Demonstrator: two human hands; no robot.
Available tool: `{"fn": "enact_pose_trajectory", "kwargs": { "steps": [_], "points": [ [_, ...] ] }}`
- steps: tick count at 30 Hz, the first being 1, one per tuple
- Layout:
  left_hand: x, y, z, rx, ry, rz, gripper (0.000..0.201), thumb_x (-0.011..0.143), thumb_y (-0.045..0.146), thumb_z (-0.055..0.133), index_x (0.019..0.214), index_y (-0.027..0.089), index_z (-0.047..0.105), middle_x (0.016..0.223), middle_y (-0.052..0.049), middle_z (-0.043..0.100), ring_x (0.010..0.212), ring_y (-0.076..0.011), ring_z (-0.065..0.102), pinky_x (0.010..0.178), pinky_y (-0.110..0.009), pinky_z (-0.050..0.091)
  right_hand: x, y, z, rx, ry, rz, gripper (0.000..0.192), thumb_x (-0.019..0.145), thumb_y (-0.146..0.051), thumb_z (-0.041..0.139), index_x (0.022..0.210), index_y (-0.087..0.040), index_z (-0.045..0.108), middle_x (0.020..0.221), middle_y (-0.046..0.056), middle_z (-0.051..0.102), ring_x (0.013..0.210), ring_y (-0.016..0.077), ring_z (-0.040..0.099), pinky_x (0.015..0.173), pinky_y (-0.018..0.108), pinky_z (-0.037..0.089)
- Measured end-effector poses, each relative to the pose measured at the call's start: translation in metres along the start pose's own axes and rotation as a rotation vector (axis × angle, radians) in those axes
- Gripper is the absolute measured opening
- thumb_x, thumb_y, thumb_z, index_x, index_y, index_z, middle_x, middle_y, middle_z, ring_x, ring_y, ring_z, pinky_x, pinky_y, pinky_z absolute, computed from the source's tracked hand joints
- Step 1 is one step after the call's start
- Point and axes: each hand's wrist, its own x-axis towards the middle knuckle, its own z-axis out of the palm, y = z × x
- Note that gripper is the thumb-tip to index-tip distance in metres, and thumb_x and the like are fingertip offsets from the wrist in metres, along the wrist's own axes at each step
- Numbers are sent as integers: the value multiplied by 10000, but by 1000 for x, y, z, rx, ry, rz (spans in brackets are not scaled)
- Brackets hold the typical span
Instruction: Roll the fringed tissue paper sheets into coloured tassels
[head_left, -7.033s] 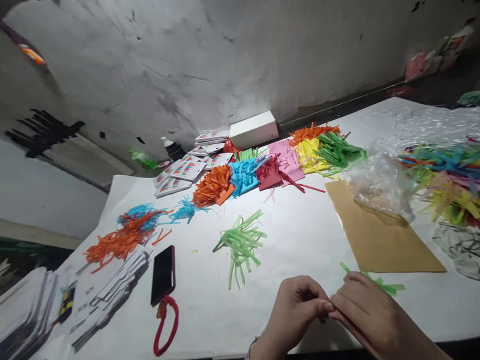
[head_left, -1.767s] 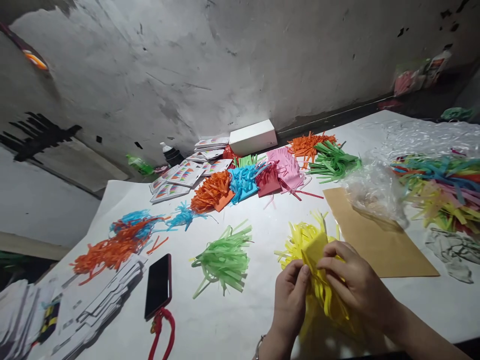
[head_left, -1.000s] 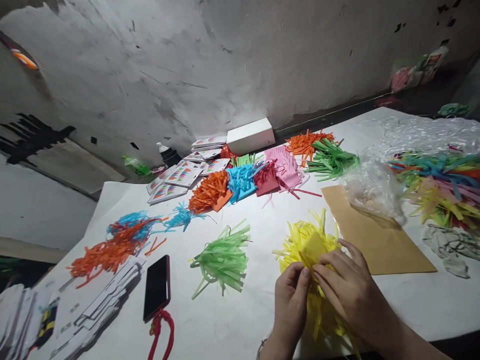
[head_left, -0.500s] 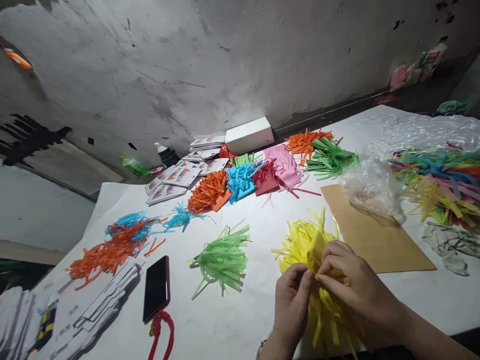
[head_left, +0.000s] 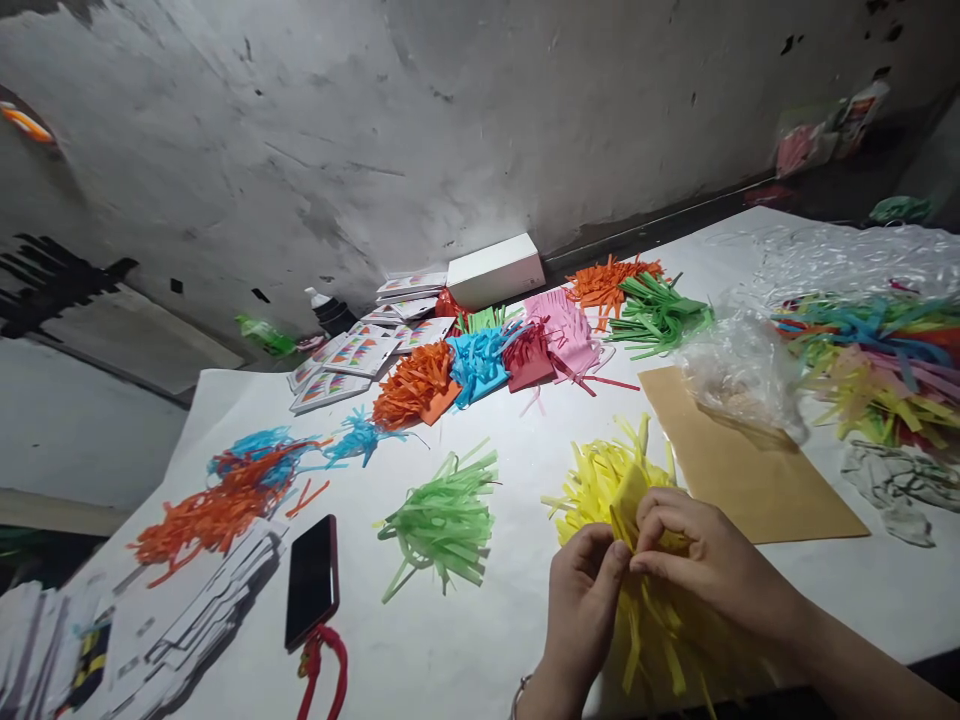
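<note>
Taking twelve as straight ahead of your hands, the yellow fringed paper (head_left: 628,490) is right at the dial's centre, close to you. Your left hand (head_left: 581,600) pinches it between thumb and fingers, and your right hand (head_left: 697,555), on the three o'clock side, grips it just beside. This piece looks only part-way done: a flat flap shows, not a tight bundle. Between nine and ten, the light green tassel (head_left: 450,515) lies narrowed to a point (seemingly further along). Farther out, toward eleven, orange paper (head_left: 416,383), blue paper (head_left: 480,362) and red paper (head_left: 529,358) show flat bands, apparently not yet gathered.
</note>
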Motion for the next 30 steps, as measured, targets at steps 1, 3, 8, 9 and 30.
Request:
{"fn": "enact_pose_trajectory", "kwargs": {
  "steps": [1, 3, 8, 9, 30],
  "points": [
    [0, 0, 0, 2, 6, -2, 377, 860, 538, 714, 822, 164, 685, 758, -29, 654, 748, -173, 575, 707, -263, 470, 0, 1, -1, 20, -10, -3, 203, 855, -293, 720, 710, -220, 597, 856, -1, 609, 870, 191, 612, 757, 295, 466],
    [-1, 0, -1, -1, 20, -6, 385, 856, 547, 714, 810, 166, 677, 742, -17, 633, 728, -163, 555, 693, -257, 459, 1, 4, -5, 47, -24, -22, 203, 871, -302, 711, 727, -219, 595, 853, -1, 611, 856, 187, 616, 756, 293, 476],
    [0, 2, 1, -41, -12, -2, 377, 873, 544, 699, 884, 167, 709, 832, -52, 699, 791, -187, 608, 742, -274, 484, -2, 6, -9, -45, 33, -98, 167, 926, -273, 636, 781, -229, 565, 867, 9, 616, 846, 187, 615, 732, 292, 502],
    [0, 3, 2, -52, -30, 10, 379, 872, 544, 700, 906, 166, 707, 853, -61, 707, 807, -194, 619, 753, -281, 489, -4, 6, -8, -81, 44, -120, 163, 938, -260, 615, 790, -230, 556, 862, 9, 620, 836, 183, 616, 730, 292, 505],
    [0, 12, 4, 823, 25, 568, 123, 947, 148, 497, 898, 216, 587, 737, -31, 667, 617, -164, 622, 566, -240, 456, -8, 3, 19, -925, 412, -567, 401, 931, -58, 453, 1306, -133, 573, 1274, 162, 679, 1201, 302, 633, 1081, 561, 440]
  ]
}}
